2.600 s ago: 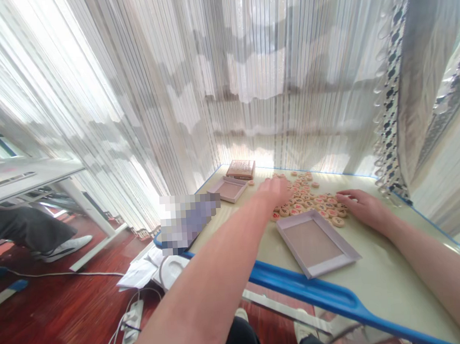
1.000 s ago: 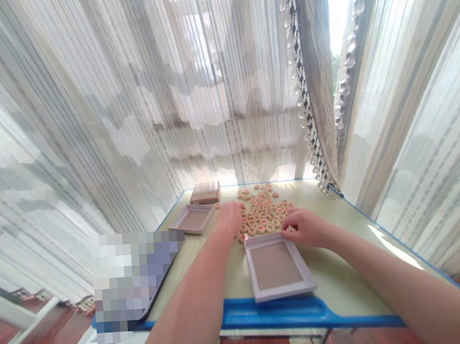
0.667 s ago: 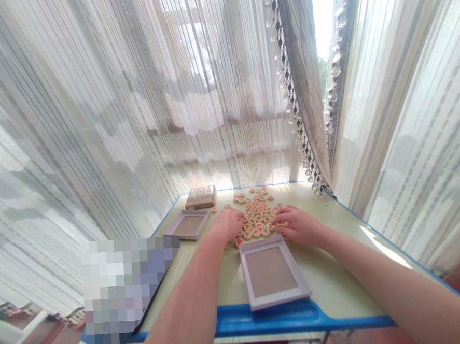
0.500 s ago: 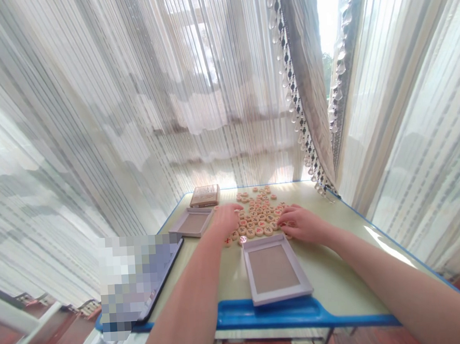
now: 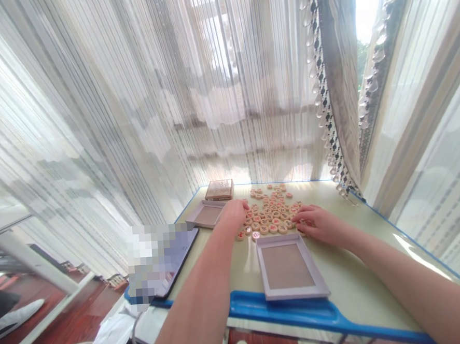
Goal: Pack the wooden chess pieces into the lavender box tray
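Several round wooden game pieces (image 5: 272, 211) with red and black marks lie spread on a pale green table (image 5: 361, 278). My left hand (image 5: 234, 214) rests palm down on the left side of the pile, its fingers curled over some pieces. My right hand (image 5: 319, 223) lies at the pile's right side, fingers bent and touching the pieces. An empty shallow lilac box tray (image 5: 290, 267) sits just in front of the pile, between my forearms.
A second empty tray (image 5: 207, 215) and a closed patterned box (image 5: 219, 190) stand at the far left of the table. A tablet (image 5: 169, 259) lies at the left edge. The blue rim (image 5: 289, 313) runs along the front. Sheer curtains (image 5: 194, 91) surround the table.
The view swung from the left to face the table. Both hands have stayed at the pile's sides, shifting a little and drawing the pieces closer together near the front tray.
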Demonstrator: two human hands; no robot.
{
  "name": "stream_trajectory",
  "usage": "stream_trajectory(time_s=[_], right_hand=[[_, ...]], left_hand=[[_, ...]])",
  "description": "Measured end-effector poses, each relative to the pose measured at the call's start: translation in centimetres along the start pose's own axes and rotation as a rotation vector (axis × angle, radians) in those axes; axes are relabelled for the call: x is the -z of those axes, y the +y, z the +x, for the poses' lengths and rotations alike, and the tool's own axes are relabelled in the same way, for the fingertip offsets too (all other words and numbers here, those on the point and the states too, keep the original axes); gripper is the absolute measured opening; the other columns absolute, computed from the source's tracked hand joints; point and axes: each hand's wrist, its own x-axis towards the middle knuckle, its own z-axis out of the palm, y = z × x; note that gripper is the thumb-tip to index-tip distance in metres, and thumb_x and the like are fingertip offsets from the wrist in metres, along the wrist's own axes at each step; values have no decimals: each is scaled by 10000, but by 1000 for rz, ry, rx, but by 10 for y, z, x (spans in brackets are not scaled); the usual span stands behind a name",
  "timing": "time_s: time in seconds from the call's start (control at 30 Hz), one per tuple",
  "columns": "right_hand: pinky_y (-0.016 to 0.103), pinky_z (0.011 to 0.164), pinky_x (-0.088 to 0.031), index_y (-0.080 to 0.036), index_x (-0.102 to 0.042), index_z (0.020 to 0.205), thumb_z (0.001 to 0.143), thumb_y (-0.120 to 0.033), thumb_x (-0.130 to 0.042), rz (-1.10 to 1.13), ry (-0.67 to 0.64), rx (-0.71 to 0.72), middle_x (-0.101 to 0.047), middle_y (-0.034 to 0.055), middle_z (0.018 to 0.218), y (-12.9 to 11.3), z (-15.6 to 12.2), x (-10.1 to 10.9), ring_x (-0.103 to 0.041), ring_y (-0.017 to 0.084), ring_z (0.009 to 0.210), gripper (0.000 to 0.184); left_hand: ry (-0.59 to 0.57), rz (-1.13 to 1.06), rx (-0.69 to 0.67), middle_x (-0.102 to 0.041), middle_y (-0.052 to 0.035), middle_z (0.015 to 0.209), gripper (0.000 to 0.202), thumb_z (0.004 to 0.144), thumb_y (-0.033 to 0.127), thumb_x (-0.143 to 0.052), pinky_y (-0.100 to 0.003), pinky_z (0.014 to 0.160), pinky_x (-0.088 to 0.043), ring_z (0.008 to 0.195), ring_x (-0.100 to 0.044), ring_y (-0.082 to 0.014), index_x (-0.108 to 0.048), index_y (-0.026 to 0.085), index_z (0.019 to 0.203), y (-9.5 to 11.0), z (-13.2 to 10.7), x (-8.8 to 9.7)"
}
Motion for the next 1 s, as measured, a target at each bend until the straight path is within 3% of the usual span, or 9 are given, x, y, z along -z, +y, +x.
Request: stream_trajectory(time_s=[0.17,0.37,0.6,0.73,0.83,1.0], right_hand=[[393,861,-443,-233,-690,936,840,-360,-435,-28,53,-22,-643,72,984,7,0,-3,-559,234,946,300],[414,879,-434,-222,-690,959,826,-405,-444,-72,62,-79,-631,82,1032,12,-1,-3,-540,255,980,335],[431,887,-428,-233,-684,993,815,-431,-441,-96,20,-129,-637,71,1059,17,-1,-3,-549,265,980,360],[438,905,-419,-220,-675,1025,822,-439,-441,-59,49,-113,-630,77,1096,10,-1,-2,-539,269,1015,380],[426,925,-409,-225,-664,1046,814,-473,-466,5,59,-58,-623,79,1109,-1,-2,0,-510,265,1069,393],[409,897,-413,-233,-699,871,800,-473,-506,64,-23,40,-650,74,961,-16,-3,4,-524,250,1007,316]], left_hand=[[69,-114,67,-692,-66,984,387,654,39,-561,-247,817,-457,916,-619,-184,-687,195,985,-8,4,-1],[-3,-105,94,-693,-81,958,313,642,28,-585,-257,809,-456,915,-618,-197,-712,181,885,-6,1,-1],[-3,-81,94,-690,-84,961,341,629,10,-590,-254,784,-459,909,-618,-198,-711,183,897,-5,0,2],[-37,-65,27,-699,-77,921,280,694,116,-582,-262,788,-459,882,-625,-196,-709,201,928,-4,1,-4],[-1,-22,12,-694,-86,942,279,712,139,-560,-270,817,-448,904,-620,-199,-706,212,938,-3,0,-8],[18,1,19,-694,-91,915,268,700,114,-552,-276,818,-444,911,-616,-207,-705,199,903,-2,0,-10]])
